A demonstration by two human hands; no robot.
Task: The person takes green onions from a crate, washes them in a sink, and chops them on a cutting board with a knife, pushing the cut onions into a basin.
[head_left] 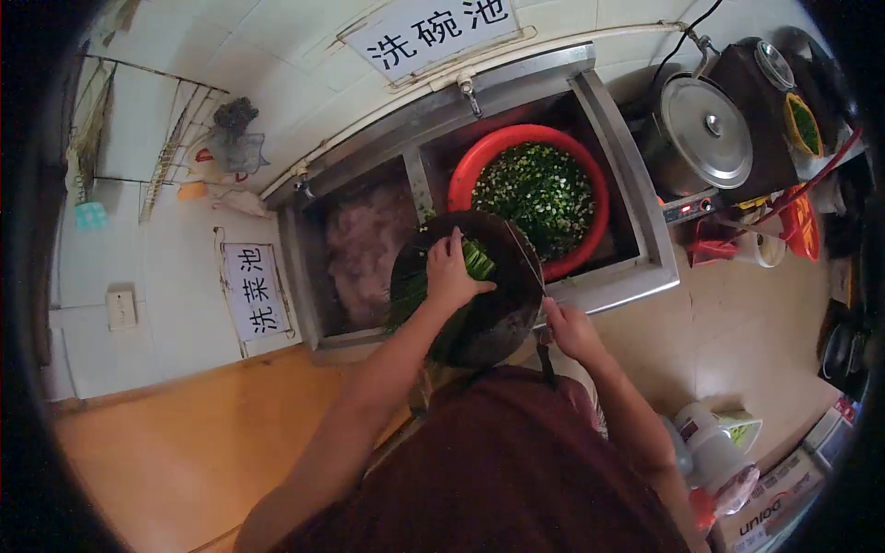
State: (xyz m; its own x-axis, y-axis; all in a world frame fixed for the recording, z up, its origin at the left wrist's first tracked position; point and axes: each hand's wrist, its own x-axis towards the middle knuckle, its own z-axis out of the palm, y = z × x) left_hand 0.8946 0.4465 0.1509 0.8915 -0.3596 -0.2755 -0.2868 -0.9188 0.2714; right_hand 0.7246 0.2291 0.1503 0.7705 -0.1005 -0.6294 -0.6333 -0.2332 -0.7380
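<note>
- Left hand (452, 276), thumb spread, presses down on green stalks (477, 262) atop the round dark board (498, 318).
- Right hand (573, 332), well apart, is clamped on the knife (530, 253).
- Chopped greens (535, 195) fill the red basin (599, 189) in the sink (653, 241)!

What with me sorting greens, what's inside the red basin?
Chopped greens with whitish bits fill the red basin. They hide its bottom and anything beneath; the dark round board covers its near-left edge.
</note>
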